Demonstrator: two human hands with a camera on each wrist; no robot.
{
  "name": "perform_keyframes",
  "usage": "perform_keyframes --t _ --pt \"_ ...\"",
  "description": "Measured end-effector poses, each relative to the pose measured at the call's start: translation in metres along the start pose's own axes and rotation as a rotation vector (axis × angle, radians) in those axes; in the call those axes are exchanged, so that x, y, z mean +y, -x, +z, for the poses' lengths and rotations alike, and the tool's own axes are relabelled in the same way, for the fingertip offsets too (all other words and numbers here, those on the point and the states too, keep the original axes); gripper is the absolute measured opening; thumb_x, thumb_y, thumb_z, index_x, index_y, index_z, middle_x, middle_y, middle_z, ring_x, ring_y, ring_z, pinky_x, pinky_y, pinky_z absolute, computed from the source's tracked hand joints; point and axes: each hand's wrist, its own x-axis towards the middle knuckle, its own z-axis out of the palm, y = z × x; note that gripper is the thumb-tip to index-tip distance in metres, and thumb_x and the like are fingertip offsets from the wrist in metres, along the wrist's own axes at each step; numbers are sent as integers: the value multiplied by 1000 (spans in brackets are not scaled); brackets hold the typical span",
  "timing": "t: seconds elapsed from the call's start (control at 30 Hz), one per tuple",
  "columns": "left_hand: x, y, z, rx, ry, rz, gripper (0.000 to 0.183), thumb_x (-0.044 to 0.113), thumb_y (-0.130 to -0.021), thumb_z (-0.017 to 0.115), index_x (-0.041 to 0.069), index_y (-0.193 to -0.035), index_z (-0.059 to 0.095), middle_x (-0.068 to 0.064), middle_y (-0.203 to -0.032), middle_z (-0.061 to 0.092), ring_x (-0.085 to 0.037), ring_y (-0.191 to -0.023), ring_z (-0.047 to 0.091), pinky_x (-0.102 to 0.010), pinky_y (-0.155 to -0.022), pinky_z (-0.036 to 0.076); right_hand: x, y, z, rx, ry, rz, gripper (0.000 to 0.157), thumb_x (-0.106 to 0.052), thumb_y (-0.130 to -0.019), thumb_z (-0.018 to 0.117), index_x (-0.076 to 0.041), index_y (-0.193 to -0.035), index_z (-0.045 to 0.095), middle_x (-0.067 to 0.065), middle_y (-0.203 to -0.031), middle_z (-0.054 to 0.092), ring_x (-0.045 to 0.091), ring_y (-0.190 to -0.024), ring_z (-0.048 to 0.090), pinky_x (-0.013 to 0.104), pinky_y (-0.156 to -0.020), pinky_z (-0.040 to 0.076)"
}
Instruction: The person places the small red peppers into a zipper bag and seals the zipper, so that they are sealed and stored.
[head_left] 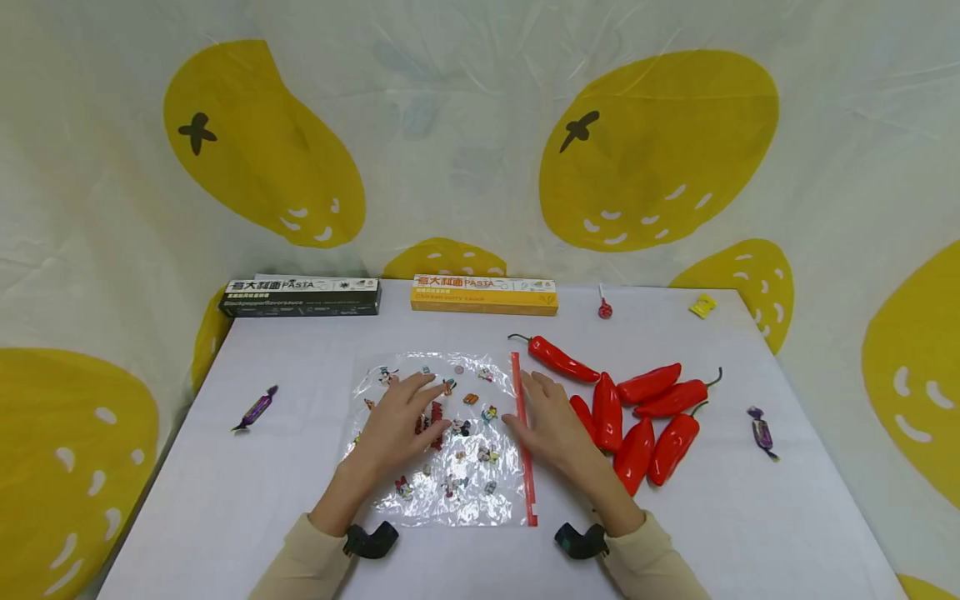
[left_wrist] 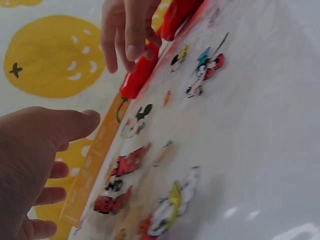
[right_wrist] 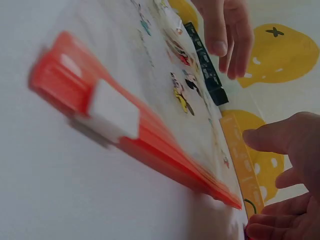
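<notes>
A clear zip bag (head_left: 468, 496) printed with small cartoon figures lies flat on the white table. A red zip strip (head_left: 527, 467) runs down its right edge, with a white slider (right_wrist: 114, 111) near one end in the right wrist view. My left hand (head_left: 397, 423) is over the bag's middle, fingers spread and relaxed, holding nothing. Over the red strip is my right hand (head_left: 553, 419), its thumb reaching across toward the bag and its fingers loosely bent around nothing. Several glossy red chili peppers (head_left: 607, 412) lie just right of that hand.
Two pasta boxes, one black (head_left: 303, 300) and one yellow (head_left: 483, 297), stand along the back edge. A red lollipop (head_left: 605, 310) and a yellow wrapped candy (head_left: 702, 306) lie at back right. Purple wrapped candies lie at far left (head_left: 257, 409) and far right (head_left: 762, 432).
</notes>
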Motion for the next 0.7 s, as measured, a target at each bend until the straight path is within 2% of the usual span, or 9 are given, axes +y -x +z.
perform_keyframes --t 0.17,0.4,0.57,0.7 --pt "-2 6 14 -50 44 10 64 43 -79 72 11 -131 54 -10 -137 52 -33 -130 46 -62 -111 28 -1 2 9 -61 -4 52 84 -46 -72 75 -18 -142 39 8 -137 48 25 -124 45 44 -90 56" --pt "-5 12 26 -151 5 -43 70 53 -81 65 14 -137 49 -6 -147 42 -32 -139 35 -62 -116 17 -2 2 13 -38 -46 64 73 -41 -73 77 -16 -136 47 6 -122 52 15 -103 51 29 -77 60" --pt "-8 14 30 -156 27 -50 66 51 -83 64 13 -135 50 -6 -148 41 -31 -141 31 -60 -118 13 -1 3 14 -36 -117 68 65 -35 -78 75 -15 -135 50 2 -109 55 9 -84 49 17 -65 52" --pt "-10 16 33 -135 58 -52 61 48 -85 62 13 -133 52 -6 -147 42 -31 -141 31 -60 -118 12 0 4 16 -37 -230 85 65 -28 -82 72 -16 -139 44 -2 -92 57 10 -76 49 16 -62 49"
